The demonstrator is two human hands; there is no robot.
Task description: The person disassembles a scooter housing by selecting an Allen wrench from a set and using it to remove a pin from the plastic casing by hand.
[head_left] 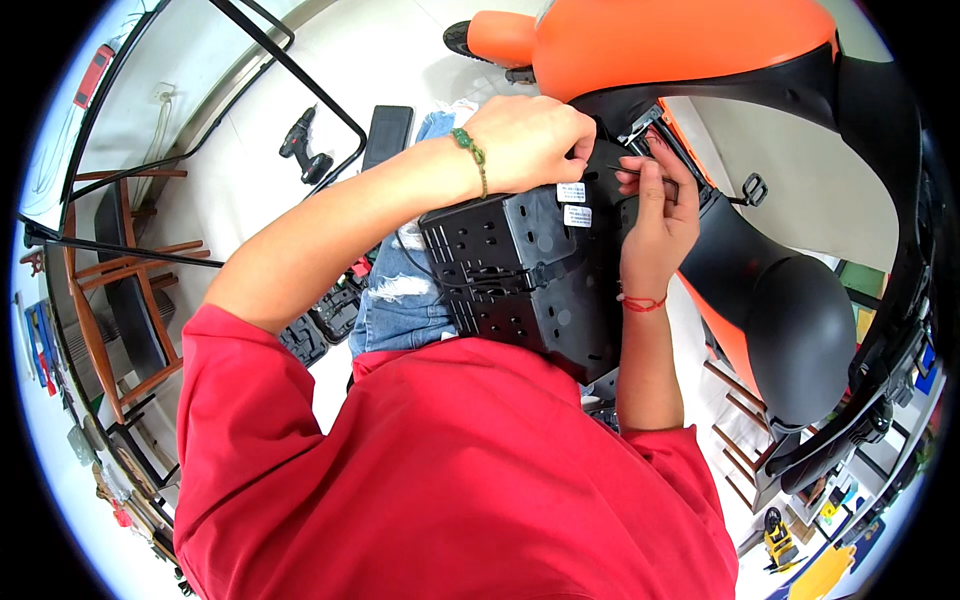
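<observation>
A black plastic box (530,260) with slots and holes rests tilted against my jeans, a cable strapped across it. Two white labels (577,215) are stuck near its top edge. My left hand (535,140), a green beaded bracelet at its wrist, reaches over the box's far end with curled fingers; what they grip is hidden. Beside the box's right edge, my right hand (660,205) pinches a thin dark piece (628,170), like a wire or slim rod, between thumb and fingers. Behind the fingers is an opening with wires (655,130) in the orange-and-black scooter body (690,45).
A black scooter seat (800,330) stands close on my right, with a pedal (752,188) beyond it. On the floor to the left lie a cordless drill (303,145), a flat black case (388,135) and an open toolbox (335,310). A metal frame (270,45) and wooden chair (125,290) stand farther left.
</observation>
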